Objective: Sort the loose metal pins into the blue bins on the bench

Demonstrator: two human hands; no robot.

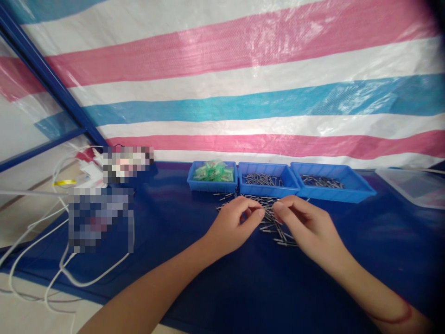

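White cables (41, 260) trail at the lower left of the blue table (167, 241). At mid-frame stand three blue bins: a left bin (212, 185) of green pieces, then a middle bin (267, 186) and a right bin (330, 191) of metal pins. Below them, two hands meet over one loose pile of pins (269, 220) too many to count. The left hand (231, 227) and right hand (308, 225) are both narrowed to a pinch, but whether either grips a pin cannot be told.
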